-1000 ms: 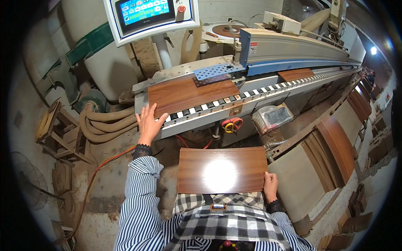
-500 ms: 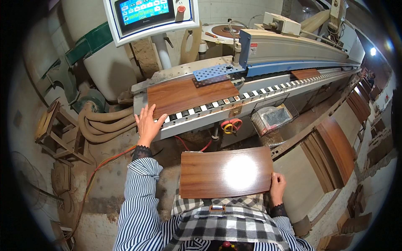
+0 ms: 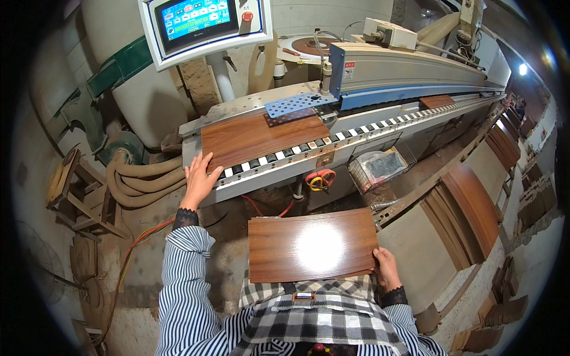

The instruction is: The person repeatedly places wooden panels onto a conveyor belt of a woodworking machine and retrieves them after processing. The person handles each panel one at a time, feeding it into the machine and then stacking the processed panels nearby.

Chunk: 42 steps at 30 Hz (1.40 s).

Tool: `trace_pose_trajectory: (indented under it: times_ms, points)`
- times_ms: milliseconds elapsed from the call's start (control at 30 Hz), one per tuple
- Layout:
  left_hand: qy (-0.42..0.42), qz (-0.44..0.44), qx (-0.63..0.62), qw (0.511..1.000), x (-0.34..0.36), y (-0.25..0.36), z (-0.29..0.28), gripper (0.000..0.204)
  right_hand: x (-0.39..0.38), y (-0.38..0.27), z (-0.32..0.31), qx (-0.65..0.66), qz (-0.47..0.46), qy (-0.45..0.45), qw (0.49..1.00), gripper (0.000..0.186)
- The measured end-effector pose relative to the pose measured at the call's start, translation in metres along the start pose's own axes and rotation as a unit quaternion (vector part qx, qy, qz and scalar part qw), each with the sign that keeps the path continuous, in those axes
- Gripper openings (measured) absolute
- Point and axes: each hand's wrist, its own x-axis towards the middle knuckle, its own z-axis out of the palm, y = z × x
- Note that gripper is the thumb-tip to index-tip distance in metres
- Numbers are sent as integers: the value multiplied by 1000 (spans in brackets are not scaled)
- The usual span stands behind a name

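Panel (image 3: 273, 246), by the checked apron (image 3: 314, 320), is pinched at its edge by the right hand (image 3: 387, 270); beyond, a board (image 3: 261, 139) on the padded track (image 3: 272, 158) is touched by the left hand (image 3: 199, 180), fingers spread, and is best kept flat and square.

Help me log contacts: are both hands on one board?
No, the left hand touches a board on the machine; the right hand holds another board.

at twelve o'clock the perforated plate (image 3: 295, 106) covers part of the farther board (image 3: 255, 142); at eleven the control panel (image 3: 205, 29) is cut by the top edge. at five, glare (image 3: 319, 246) blanks the grain on the nearer board (image 3: 273, 255); at four, the right hand (image 3: 388, 270) has its fingers partly hidden.
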Motion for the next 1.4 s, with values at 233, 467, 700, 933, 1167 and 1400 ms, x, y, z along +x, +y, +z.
trace_pose_trajectory:
  times_ms: [233,467,700,933,1167,1400]
  points:
    - [0,21,-2,1000,-3,-4,-6,57,4,6,-2,-5,-7,1,1000,21]
    - [4,23,-3,1000,-5,-1,-8,56,2,4,-1,-8,4,-3,1000,21]
    - [-15,7,7,1000,-1,0,-9,56,0,2,-1,-13,6,-4,1000,20]
    - [-26,2,51,998,4,30,-2,55,4,9,-6,2,0,-13,1000,20]
    - [-15,13,54,998,9,34,11,55,0,5,-2,7,-6,-12,1000,19]
    - [-7,36,58,998,22,65,37,56,-3,4,-1,9,-15,-20,1000,20]
